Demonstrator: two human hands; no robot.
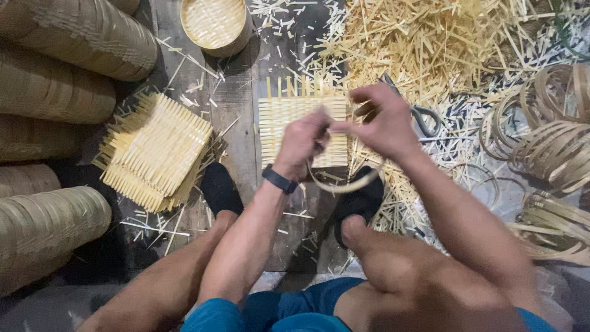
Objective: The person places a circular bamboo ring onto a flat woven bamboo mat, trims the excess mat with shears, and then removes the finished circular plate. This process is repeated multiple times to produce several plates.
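Head view, looking down at a seated person's knees and forearms over a dark wooden plank floor (236, 104).

Left hand (302, 140): fingers curled shut, pinching one end of a thin curved strip of pale bamboo (344, 184). A black wristband (279, 179) sat on that wrist. Right hand (384, 117): fingers bent, thumb and forefinger closed on the same strip near its upper end, just beside the left hand. The two hands were close together, nearly touching. The strip looped down from the hands in a bow and hung above the person's black-socked right foot (361, 200).

Directly under the hands, a flat square mat of woven pale bamboo slats (289, 117) lay on the floor, loose slat ends sticking up along its far edge. To the left, well apart, a stack of similar woven square bamboo mats (157, 150) lay turned at an angle. The black-socked left foot (220, 187) rested between the stack and the mat.

Far edge: a round woven bamboo basket (215, 23). Left edge: stacked cylindrical bamboo hoop walls (58, 92) lying on their sides. Upper right: a large heap of loose bamboo offcuts (430, 43). A pair of grey-handled scissors (424, 117) lay just behind the right hand, partly hidden. Right edge: coiled bamboo strip rings (553, 147).
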